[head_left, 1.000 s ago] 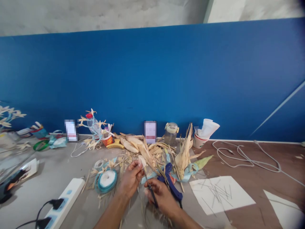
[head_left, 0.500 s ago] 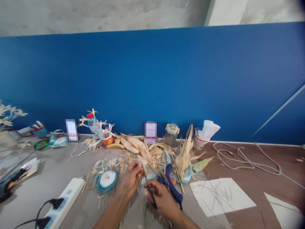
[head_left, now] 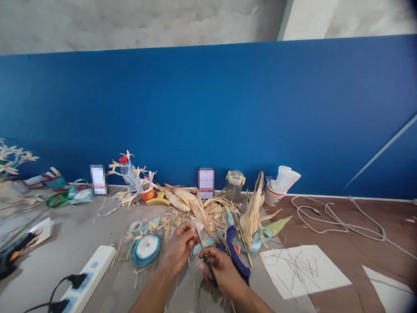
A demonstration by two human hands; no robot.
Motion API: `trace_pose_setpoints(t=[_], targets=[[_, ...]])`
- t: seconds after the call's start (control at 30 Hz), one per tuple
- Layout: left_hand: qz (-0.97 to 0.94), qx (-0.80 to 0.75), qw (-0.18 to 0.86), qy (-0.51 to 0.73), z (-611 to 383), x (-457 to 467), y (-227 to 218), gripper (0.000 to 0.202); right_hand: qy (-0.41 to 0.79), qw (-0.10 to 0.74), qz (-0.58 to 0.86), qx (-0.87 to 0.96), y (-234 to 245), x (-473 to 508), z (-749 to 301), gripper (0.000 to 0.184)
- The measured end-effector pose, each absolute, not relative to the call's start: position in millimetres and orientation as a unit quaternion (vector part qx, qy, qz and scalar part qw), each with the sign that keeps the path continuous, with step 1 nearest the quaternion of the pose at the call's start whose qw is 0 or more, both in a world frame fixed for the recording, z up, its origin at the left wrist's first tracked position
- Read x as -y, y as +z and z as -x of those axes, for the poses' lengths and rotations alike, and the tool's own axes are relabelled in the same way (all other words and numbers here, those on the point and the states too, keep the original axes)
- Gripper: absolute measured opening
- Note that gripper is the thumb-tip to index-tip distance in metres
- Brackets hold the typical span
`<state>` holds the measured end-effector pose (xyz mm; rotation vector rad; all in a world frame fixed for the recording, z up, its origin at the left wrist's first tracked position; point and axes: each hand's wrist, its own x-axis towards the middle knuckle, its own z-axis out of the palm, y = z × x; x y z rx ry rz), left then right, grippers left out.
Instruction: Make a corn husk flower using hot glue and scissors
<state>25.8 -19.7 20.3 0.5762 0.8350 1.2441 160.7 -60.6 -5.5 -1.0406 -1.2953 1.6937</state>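
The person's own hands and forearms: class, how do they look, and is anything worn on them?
The left hand and right hand show no gloves. The left forearm and right forearm show no sleeves or wristwear within view. Small rings cannot be ruled out.

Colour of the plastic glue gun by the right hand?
Dark blue glue gun, best in head view.

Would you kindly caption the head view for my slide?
Left hand holds a pale, thin husk piece; right hand holds black-handled metal scissors.

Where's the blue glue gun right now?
In the head view, the blue glue gun lies just right of centre on the table, between the right hand and the white sheet of paper.
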Motion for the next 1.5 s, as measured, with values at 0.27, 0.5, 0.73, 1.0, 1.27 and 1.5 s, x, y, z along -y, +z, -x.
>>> trace_pose_setpoints(t=[0.27,0.5,0.73,1.0,1.27,1.5], targets=[[-0.304,-0.387,0.703,0.513,-25,22,14,0.025,0.677,0.399,0.39,0.48,-2,58,-164,0.027],[-0.301,-0.397,0.708,0.5,-24,23,16,0.023,0.672,0.405,0.391,0.481,1,59,-165,0.026],[-0.302,-0.398,0.708,0.499,-24,23,19,0.024,0.662,0.418,0.398,0.479,2,60,-165,0.023],[-0.306,-0.407,0.699,0.502,-24,22,17,0.026,0.648,0.451,0.413,0.454,-8,55,-167,0.03],[-0.392,-0.47,0.615,0.496,-27,22,13,0.019,0.562,0.528,0.428,0.47,-15,51,-166,0.029],[-0.483,-0.48,0.577,0.451,-33,23,8,0.017,0.471,0.627,0.454,0.423,-4,41,-170,0.041]])
